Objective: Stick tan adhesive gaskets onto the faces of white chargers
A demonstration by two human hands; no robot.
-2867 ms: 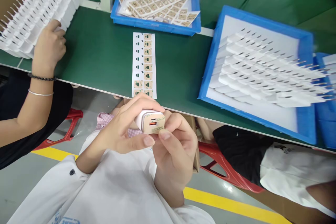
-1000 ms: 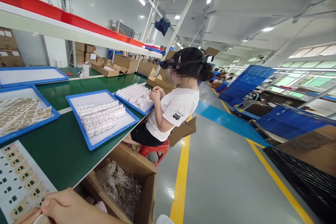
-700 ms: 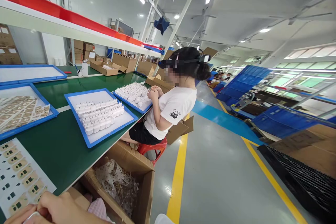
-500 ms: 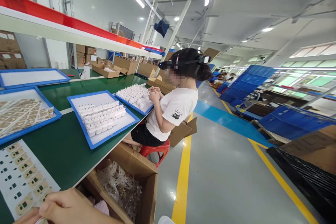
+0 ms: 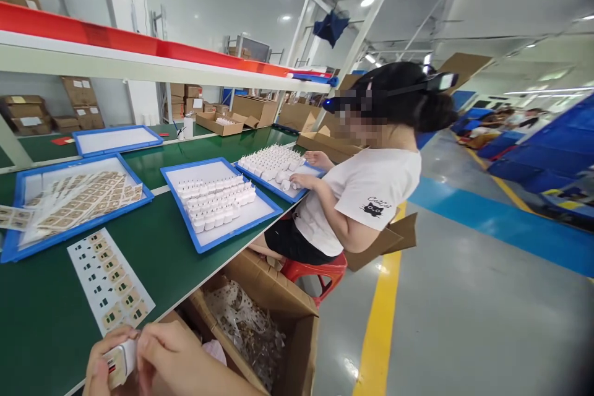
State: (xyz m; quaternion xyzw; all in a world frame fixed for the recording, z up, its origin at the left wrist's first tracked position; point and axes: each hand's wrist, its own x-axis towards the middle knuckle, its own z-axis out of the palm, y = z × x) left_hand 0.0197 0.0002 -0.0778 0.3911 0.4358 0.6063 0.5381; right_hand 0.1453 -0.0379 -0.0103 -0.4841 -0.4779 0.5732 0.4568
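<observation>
At the bottom left, my left hand (image 5: 99, 366) grips a small white housing (image 5: 121, 361) with a beige label on its face. My right hand (image 5: 169, 349) is closed at the housing's right edge, thumb and fingertips pressed together; whatever lies between them is hidden. Just beyond my hands, a sheet of beige labels (image 5: 111, 278) with dark cut-outs lies on the green table (image 5: 185, 272). Further along, a blue-rimmed tray (image 5: 200, 247) bears rows of white pronged housings (image 5: 216, 201). Another blue-rimmed tray (image 5: 10, 253), on the left, has stacked label sheets (image 5: 88, 198).
A co-worker (image 5: 371, 179) sits on a red stool (image 5: 320, 272), both hands at a tray of white housings (image 5: 269, 161). Below the table edge stands an open carton (image 5: 297, 340) with clear and white scraps. A shelf with a red edge (image 5: 116, 40) runs above the table.
My view has swung left, so both hands and the white housing now show more fully. The co-worker's hands have come apart and lowered to the tray.
</observation>
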